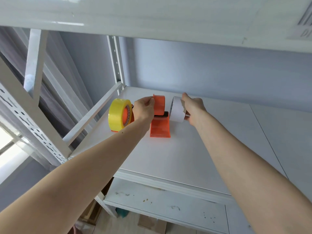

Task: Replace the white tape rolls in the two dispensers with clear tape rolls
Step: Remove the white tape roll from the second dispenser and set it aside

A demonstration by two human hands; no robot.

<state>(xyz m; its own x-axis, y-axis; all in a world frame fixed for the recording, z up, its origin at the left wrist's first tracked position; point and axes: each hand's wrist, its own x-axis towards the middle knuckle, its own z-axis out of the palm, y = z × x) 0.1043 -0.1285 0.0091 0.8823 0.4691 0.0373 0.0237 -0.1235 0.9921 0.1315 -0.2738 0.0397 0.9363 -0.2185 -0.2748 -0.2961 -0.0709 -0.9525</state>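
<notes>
White tape roll (pixel 177 109): held clear of the orange dispenser (pixel 160 119), just to its right, above the white shelf (pixel 194 149). Roll stands on edge with its open core facing left, toward the dispenser. A torn, ragged tape end shows on its outer face.
Right hand (pixel 192 108): grips the white tape roll, with fingers curled over the top edge and the thumb at the lower right edge.
Orange dispenser: stands on the shelf near its rear left area. The round orange hub at the top carries no roll. A dark strip lies between the hub and the flared orange base.
Left hand (pixel 145 108): fingers pinch the left rim of the orange hub at the top of the dispenser. The hand covers the dispenser's left side.
Clear tape roll (pixel 119 114): yellowish, translucent, upright on edge, mounted on a second orange dispenser (pixel 130 118) just left of the first. Most of that dispenser is hidden behind the roll and the left hand.
Shelf: white panel in a white metal rack (pixel 116 65) with perforated uprights. A further white shelf sits above and another below.
Lower shelf (pixel 168 205): surface shows small dark marks and specks.
Background: pale wall behind the rack; grey curtain (pixel 50 102) at the left.
</notes>
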